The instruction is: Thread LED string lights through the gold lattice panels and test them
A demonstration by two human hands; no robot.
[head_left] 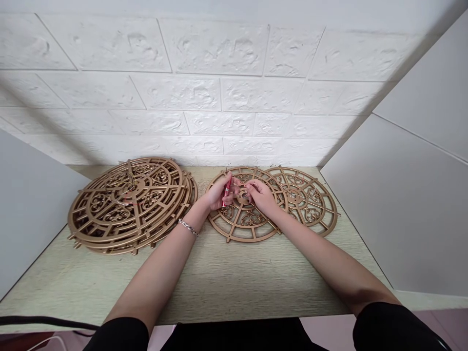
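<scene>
A round gold openwork disc [241, 225] lies flat on the wooden table [219, 278], overlapping a second like disc [310, 204] to its right. My left hand [218, 191] rests on the near disc's upper left, its fingers closed round a thin red stick-like tool [226, 191]. My right hand [260, 195] sits over the disc's centre hub, fingers pinched together on something too small to make out. A silver bracelet [188, 227] is on my left wrist.
A stack of several gold discs [127, 207] lies at the table's left. White panels [402, 204] wall in both sides, with a white brick-pattern wall [219, 97] behind. A dark cable [36, 321] runs along the table's front left edge.
</scene>
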